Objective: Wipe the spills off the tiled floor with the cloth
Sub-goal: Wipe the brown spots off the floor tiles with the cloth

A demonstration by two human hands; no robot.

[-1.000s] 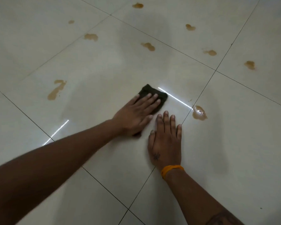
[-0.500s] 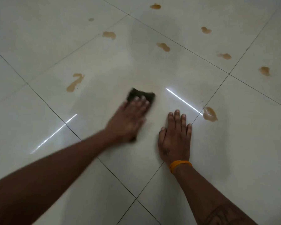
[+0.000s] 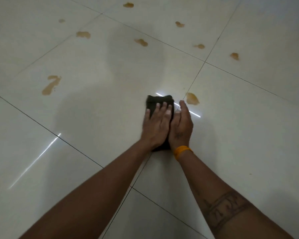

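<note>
A dark folded cloth (image 3: 160,100) lies on the pale glossy tiled floor (image 3: 93,121). My left hand (image 3: 156,125) presses flat on top of it with straight fingers. My right hand (image 3: 181,125), with an orange wristband, stands on its edge right against the cloth's right side and touches my left hand. A brown spill (image 3: 192,98) sits just beyond my right fingertips, next to a grout line. A long brown smear (image 3: 51,84) lies far to the left.
Several more brown spills dot the tiles farther away, among them one at the back left (image 3: 83,34), one in the middle (image 3: 141,42) and one at the right (image 3: 234,56). Bright light streaks reflect off the floor.
My left hand slid the cloth to the right until it met my right hand. My right hand rose from lying flat on the floor onto its edge beside the cloth.
</note>
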